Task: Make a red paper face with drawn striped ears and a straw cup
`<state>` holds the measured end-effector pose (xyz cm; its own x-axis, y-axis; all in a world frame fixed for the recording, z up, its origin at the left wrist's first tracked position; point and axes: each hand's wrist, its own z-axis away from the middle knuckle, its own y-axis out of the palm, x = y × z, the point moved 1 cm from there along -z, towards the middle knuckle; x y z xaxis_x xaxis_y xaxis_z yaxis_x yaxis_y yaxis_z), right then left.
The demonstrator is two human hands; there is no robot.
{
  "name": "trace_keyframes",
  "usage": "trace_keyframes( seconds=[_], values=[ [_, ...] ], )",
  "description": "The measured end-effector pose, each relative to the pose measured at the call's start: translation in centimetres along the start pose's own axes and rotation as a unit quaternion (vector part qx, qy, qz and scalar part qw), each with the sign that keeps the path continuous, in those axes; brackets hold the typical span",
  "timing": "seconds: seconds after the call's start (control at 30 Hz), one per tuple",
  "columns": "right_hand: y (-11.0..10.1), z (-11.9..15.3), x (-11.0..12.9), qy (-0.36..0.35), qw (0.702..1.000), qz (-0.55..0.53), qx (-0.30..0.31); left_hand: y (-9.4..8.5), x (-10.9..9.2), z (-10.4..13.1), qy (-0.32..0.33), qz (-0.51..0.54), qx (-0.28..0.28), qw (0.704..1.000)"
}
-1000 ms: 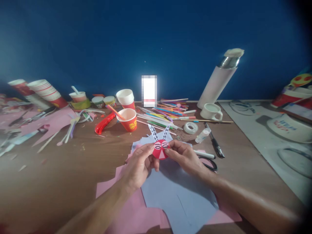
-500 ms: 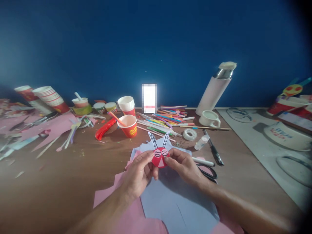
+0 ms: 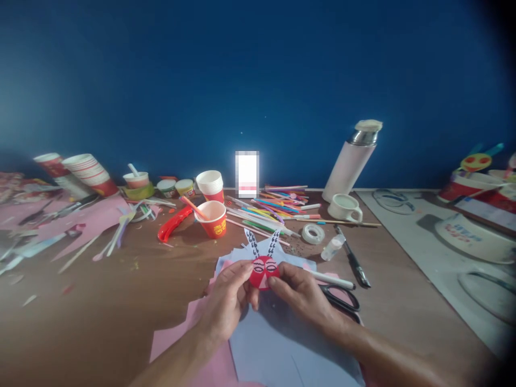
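A round red paper face point(image 3: 263, 281) with pink drawn-on eyes and a pink triangle is held up over the paper. Two white paper ears point(image 3: 252, 243) with black marks rise from its top. My left hand point(image 3: 231, 293) pinches its left edge between thumb and fingers. From the right, my right hand point(image 3: 300, 293) grips the other edge, its thumb lying on the front near the pink triangle. Beneath both hands lie blue-grey paper sheets point(image 3: 294, 349) over pink paper point(image 3: 169, 336). Close to my right hand are black-handled scissors point(image 3: 342, 298) and a white marker point(image 3: 334, 280).
Paper cups point(image 3: 213, 220), a red stapler-like object point(image 3: 174, 224) and several coloured sticks and pens point(image 3: 274, 209) stand or lie ahead. Rightward are clear tape point(image 3: 313, 234), a small bottle point(image 3: 332, 247), a black pen point(image 3: 355, 263), a mug point(image 3: 345, 207) and a flask point(image 3: 350, 166). Pink scraps point(image 3: 88, 223) lie left.
The whole scene has shifted slightly down in view. My right thumb has slid a little lower and leftward on the red paper face; both hands still hold it.
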<state>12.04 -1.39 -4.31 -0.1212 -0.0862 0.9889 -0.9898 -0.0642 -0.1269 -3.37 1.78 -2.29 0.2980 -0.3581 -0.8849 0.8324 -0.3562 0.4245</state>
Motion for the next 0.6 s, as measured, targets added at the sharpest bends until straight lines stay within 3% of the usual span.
trace_keyframes(
  seconds=[0.2, 0.6],
  values=[
    [0.29, 0.24, 0.59, -0.018, 0.999, 0.026, 0.029, -0.04, -0.09, -0.19, -0.004, 0.012, -0.013, 1.000],
    [0.45, 0.32, -0.27, -0.008, 0.999, 0.014, 0.027, -0.29, -0.23, -0.53, -0.008, 0.002, 0.002, 1.000]
  ],
)
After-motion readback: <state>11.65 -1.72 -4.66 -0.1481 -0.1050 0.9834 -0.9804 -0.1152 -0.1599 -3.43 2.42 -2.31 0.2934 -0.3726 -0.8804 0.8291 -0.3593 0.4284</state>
